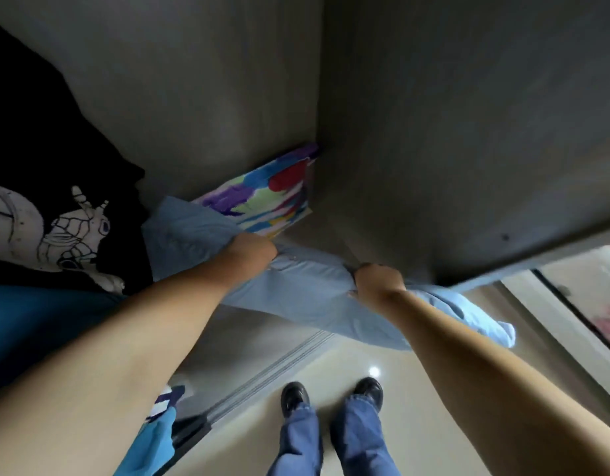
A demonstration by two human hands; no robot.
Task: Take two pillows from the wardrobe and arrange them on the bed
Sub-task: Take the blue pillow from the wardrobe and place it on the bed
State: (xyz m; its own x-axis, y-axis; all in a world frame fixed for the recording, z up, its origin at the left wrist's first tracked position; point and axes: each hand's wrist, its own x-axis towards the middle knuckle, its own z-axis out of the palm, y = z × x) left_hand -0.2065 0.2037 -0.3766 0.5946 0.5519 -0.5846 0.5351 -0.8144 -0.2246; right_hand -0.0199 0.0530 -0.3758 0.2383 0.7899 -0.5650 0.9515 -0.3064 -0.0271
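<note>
From the head view, both bare forearms reach forward and down into the grey wooden wardrobe (434,115). The left hand (252,249) is clenched into a fist on the soft pale-blue fabric pillow (303,300), its grip holding a bunched fold of cloth near the pillow's inner end. The right hand (377,280) is likewise curled tight, its grip holding a gathered pinch of the same blue cover further along. The pillow stretches between the two fists and past them: one end lies inside the wardrobe to the left of the left hand, the middle sags below the hands, and the other end hangs out beyond the right forearm over the glossy beige tiled floor (416,365).

Behind the pillow, in the wardrobe corner, leans a flat item covered in purple, blue, red and green patches (272,197), touching the back panel. At the left hangs a black garment with a white line-drawn print (56,231), and below it lies dark teal cloth (39,321). Below, the person's black shoes (295,396) and blue jeans stand on the floor beside the wardrobe's sliding track (279,369).
</note>
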